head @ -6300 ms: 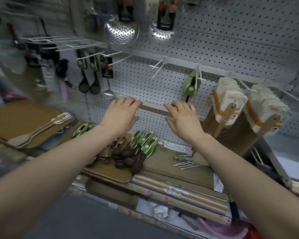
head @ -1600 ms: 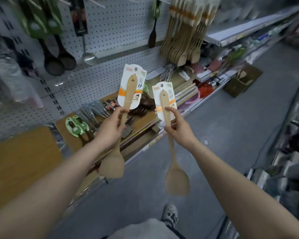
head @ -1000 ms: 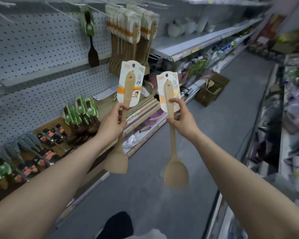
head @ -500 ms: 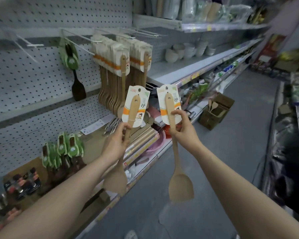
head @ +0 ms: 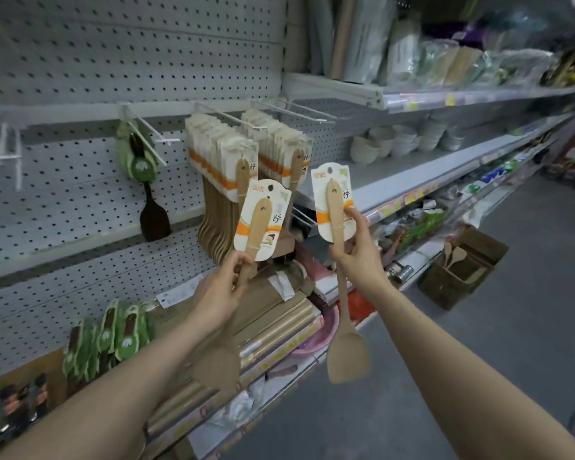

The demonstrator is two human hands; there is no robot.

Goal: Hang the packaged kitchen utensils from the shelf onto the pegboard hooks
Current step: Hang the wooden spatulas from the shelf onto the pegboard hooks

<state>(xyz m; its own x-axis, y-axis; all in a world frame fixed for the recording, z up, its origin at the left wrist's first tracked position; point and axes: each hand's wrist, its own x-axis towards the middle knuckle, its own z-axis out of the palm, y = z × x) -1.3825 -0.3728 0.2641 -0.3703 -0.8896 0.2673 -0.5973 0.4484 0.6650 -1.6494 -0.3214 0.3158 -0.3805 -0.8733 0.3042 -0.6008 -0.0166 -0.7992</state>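
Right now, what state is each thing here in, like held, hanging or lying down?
Left hand: grips a spatula handle.
Right hand: grips a spatula handle.
Left wooden spatula: held upright, card on top, not hung.
Right wooden spatula: held upright, card on top, not hung.
Carded wooden spatulas: hanging packed on two hooks.
Dark spatula: hanging alone on a hook.
Green-carded utensils: lying on the shelf.
Cardboard box: open, on the floor.

**Hook access: tight**

Both pegboard hooks ahead carry packed wooden spatula stacks nearly to the tips. Open hook to their left holds one green-carded utensil. Bare pegboard further left, aisle floor open.
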